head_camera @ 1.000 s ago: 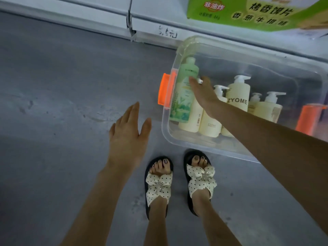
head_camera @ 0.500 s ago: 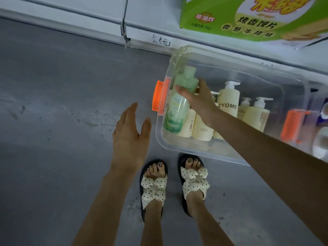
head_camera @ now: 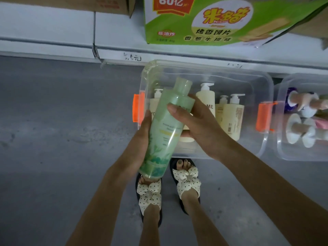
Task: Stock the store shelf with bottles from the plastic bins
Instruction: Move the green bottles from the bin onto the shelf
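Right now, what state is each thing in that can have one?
Green bottle: lifted out, tilted, capped, held by both hands.
Left hand: gripping the bottle.
Right hand: gripping the bottle.
Clear bin: open, on floor.
Cream pump bottles: upright in bin.

I hold the bottle (head_camera: 165,126) between my hands, my left hand (head_camera: 142,139) on its left side and my right hand (head_camera: 198,125) on its right, above the near left corner of the bin (head_camera: 262,82). The pump bottles (head_camera: 230,116) stand in that bin on the floor (head_camera: 62,121). A second bin (head_camera: 284,153) sits just right of it. The shelf (head_camera: 177,54) runs along the far side, with a carton (head_camera: 213,20) on it.
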`<action>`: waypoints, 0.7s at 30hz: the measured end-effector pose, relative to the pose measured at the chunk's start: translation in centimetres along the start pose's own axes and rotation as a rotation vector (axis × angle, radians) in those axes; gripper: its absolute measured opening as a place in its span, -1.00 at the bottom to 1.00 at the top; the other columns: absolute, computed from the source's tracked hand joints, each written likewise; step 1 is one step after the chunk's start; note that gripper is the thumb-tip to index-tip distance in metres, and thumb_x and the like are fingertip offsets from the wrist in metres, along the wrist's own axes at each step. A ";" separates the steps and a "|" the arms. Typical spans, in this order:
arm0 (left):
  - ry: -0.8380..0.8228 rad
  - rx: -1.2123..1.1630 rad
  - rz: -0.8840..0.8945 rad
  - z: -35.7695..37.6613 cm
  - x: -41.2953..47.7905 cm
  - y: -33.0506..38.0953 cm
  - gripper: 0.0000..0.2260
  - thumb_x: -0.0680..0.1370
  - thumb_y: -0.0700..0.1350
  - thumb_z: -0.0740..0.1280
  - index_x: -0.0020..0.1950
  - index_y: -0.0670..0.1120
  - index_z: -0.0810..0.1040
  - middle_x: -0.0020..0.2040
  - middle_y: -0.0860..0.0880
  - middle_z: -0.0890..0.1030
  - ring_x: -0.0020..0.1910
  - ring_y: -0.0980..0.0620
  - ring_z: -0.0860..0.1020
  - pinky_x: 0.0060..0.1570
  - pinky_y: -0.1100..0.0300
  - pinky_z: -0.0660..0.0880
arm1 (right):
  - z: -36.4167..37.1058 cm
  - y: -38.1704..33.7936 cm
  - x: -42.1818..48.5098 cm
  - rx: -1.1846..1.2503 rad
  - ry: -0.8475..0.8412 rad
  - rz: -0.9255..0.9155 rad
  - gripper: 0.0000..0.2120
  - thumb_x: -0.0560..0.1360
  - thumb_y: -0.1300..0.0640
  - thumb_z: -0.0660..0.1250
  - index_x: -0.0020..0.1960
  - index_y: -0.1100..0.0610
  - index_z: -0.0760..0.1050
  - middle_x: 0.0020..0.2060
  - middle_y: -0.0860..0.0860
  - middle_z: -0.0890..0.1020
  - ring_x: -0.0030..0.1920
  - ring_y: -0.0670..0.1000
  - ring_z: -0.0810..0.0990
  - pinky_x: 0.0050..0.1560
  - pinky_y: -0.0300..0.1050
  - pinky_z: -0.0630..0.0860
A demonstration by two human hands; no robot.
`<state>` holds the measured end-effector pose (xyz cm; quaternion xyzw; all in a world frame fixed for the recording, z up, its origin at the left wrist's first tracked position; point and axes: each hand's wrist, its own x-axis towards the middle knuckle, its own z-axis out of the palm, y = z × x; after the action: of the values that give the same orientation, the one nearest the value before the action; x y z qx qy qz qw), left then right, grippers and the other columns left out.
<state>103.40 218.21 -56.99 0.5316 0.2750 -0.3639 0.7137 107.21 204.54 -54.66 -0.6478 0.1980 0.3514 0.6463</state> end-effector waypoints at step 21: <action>0.138 -0.172 -0.149 -0.5 1.1 -4.5 -0.45 0.59 0.15 0.01 -0.32 -0.09 0.64 -0.44 -0.16 0.59 -0.52 -0.05 0.56 -0.51 0.19 0.54 | -8.7 8.2 9.4 -0.619 0.454 0.022 -0.56 0.58 0.00 0.23 0.38 0.14 0.25 0.28 0.06 0.34 0.18 0.00 0.37 0.07 -0.21 0.39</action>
<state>100.36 217.68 -60.50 0.4702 0.3925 -0.3537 0.7070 109.44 197.23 -67.83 -0.8714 0.2276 0.2491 0.3562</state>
